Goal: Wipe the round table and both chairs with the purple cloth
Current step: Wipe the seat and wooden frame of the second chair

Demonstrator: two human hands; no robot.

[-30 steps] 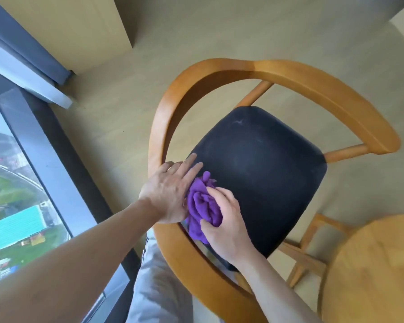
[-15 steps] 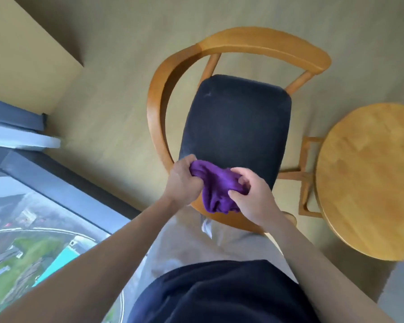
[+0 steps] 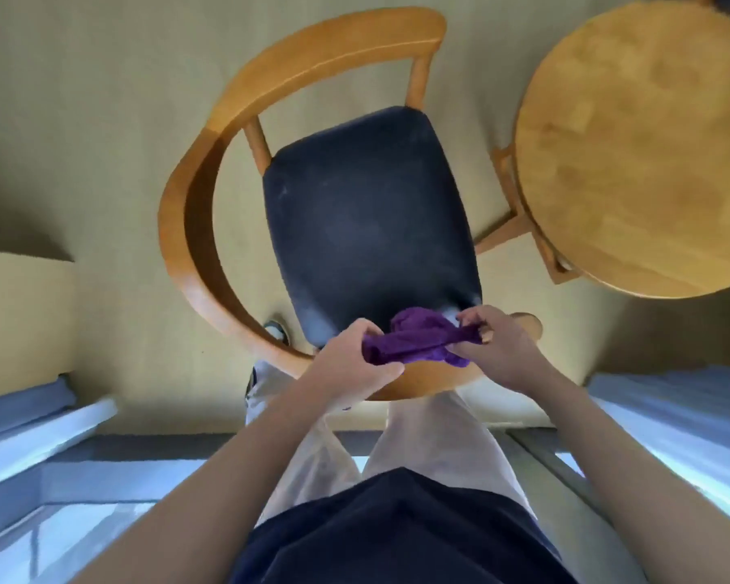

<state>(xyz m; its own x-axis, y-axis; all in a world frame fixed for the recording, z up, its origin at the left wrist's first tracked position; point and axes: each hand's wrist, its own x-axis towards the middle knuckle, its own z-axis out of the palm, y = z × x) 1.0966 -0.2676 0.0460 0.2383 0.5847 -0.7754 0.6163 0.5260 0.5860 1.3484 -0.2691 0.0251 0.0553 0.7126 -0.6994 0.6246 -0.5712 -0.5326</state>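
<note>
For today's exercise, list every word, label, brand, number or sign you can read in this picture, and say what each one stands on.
No readable text anywhere in this view.
Purple cloth, held between the left hand and right hand: no label or tag showing.
Chair and its dark seat: no brand or mark.
Round table: bare wood, no writing.

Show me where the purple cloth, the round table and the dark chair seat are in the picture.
purple cloth (image 3: 422, 341): head view, on the bunched middle between the two hands.
round table (image 3: 645, 145): head view, on the bare wooden top.
chair seat (image 3: 367, 217): head view, on the middle of the dark cushion.
</note>
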